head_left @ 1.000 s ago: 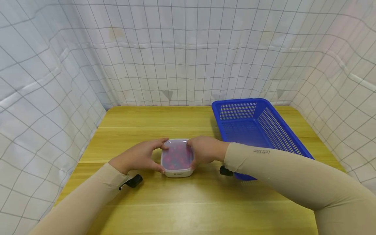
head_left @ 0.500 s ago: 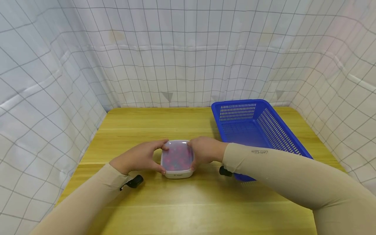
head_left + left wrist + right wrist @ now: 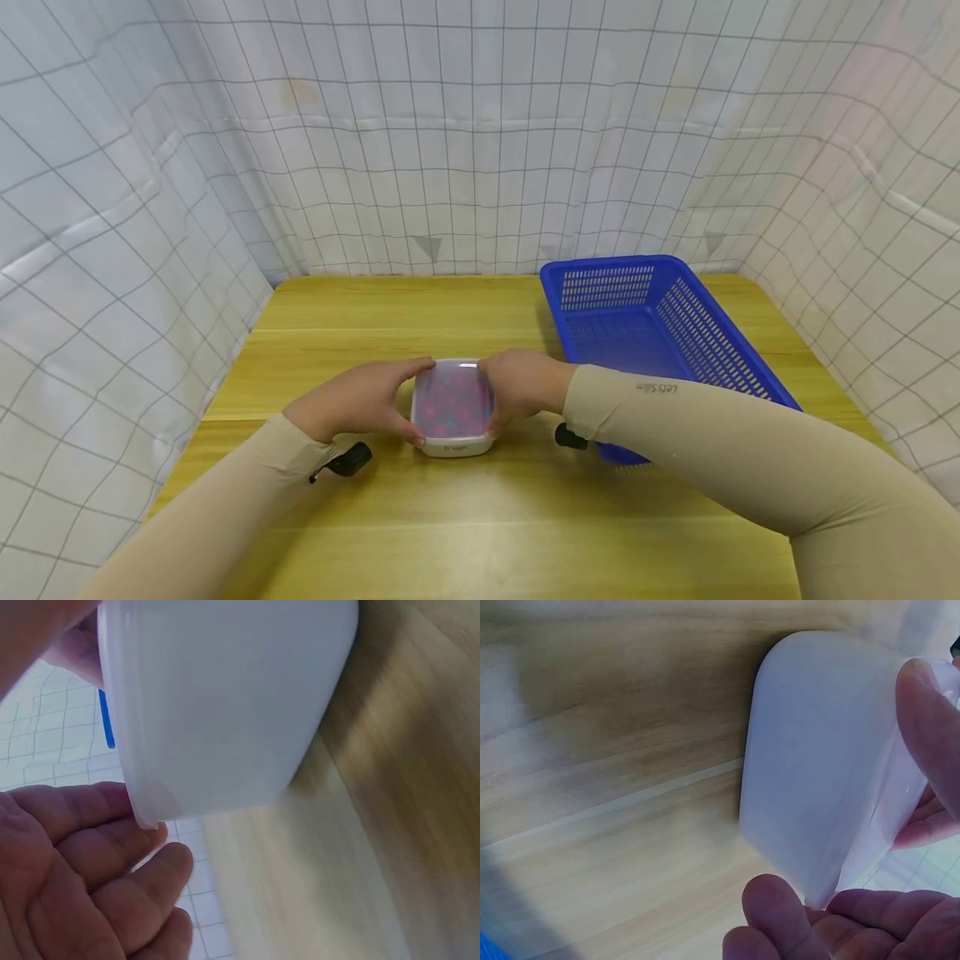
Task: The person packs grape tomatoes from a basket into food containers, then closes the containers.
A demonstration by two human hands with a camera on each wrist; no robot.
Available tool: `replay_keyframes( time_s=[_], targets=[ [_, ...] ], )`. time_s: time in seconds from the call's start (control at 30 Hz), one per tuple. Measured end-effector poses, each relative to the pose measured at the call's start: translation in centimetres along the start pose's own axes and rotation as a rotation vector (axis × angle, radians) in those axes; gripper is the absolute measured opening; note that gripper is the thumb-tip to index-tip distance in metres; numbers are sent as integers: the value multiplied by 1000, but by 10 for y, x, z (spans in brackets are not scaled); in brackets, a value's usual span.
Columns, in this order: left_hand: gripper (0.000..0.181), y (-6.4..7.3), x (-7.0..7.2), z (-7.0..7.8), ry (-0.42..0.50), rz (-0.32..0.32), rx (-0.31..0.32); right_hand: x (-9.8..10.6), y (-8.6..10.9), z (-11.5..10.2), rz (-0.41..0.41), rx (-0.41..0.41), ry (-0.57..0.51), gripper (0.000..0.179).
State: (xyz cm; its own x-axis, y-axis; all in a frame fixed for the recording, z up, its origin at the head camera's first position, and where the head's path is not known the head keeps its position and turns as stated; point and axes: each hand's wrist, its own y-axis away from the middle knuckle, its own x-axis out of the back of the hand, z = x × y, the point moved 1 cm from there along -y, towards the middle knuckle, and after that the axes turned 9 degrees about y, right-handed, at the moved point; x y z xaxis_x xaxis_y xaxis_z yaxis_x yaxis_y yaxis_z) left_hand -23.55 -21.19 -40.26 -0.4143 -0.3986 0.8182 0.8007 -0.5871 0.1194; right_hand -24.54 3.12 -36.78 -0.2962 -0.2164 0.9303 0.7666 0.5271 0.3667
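A white plastic food container [image 3: 456, 447] stands on the wooden table, under a translucent lid [image 3: 452, 404]. Red or pink shapes show blurred through the lid. At the left side my left hand [image 3: 360, 402] holds the container, thumb at the near corner, fingers at the far one; the left wrist view shows fingertips [image 3: 146, 834] at the rim corner. On the other side my right hand [image 3: 525, 385] grips the lid's edge. In the right wrist view the thumb [image 3: 930, 724] lies on the lid, whose edge appears lifted off the rim; fingers [image 3: 780, 907] touch the lower corner.
A blue slotted plastic basket [image 3: 630, 333] stands at the right of the table [image 3: 420, 533], partly behind the right forearm. White curtains with a grid pattern [image 3: 480, 167] enclose the back and both sides. A black wrist camera [image 3: 348, 460] hangs under the left wrist.
My left fingers have shifted from the lid's top back to its far corner. The right hand keeps its place on the lid's edge. The container has hardly moved.
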Motion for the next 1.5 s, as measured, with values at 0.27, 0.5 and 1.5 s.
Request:
replay_keyframes(
  time_s=[0.27, 0.5, 1.5],
  targets=[
    [116, -2, 3, 6, -38, -12, 37, 4, 2, 0, -2, -4, 8, 68],
    [120, -5, 4, 9, -50, -29, 62, 4, 3, 1, 10, 8, 3, 68],
    [116, -5, 9, 11, -26, -113, 80, 0, 5, 2, 8, 2, 19, 74]
  ],
)
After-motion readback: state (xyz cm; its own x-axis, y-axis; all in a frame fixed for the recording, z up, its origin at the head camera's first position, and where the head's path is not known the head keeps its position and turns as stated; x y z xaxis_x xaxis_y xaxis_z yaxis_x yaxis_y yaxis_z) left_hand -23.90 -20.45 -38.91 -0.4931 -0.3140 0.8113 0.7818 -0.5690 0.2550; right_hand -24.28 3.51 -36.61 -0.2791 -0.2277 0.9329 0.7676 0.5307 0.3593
